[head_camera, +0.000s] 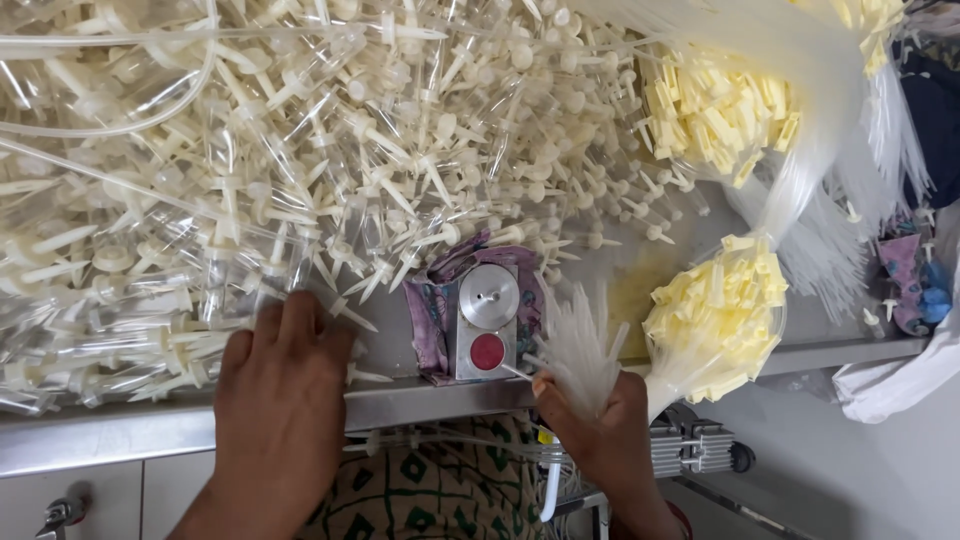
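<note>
A: Item one, lower centre-right of the frame?

B: Bundle of thin clear tubes (578, 345), soft translucent plastic, fine and straight. Long axis runs nearly upright in the frame, leaning a little right; free ends fan out toward the top, gathered ends sit low in the right hand (600, 425). That hand is wrapped closed around the bundle's base, just below the table edge (440, 400).

A: Item two, lower left?

B: Left hand (280, 385), palm down, fingers together and pointing toward the top of the frame. It lies flat on the near fringe of the heap of clear chambers (300, 150); whether it grasps one I cannot tell.

A: Describe the heap.

B: Fills the upper left and centre. Clear, glossy cylinders, each with a cream-white spike and a round flange. No common direction; the spikes point every way.

A: Between the hands?

B: Small metal block (487, 322), brushed grey, upright rectangle, with a silver disc above and a red round button below. It rests on a crumpled purple patterned cloth (435, 310).

A: Right side?

B: Two bunches of pale yellow caps (715, 310), blocky and matte, one upper right, one at middle right, each on a sheaf of clear tubing that sweeps toward the upper right.
</note>
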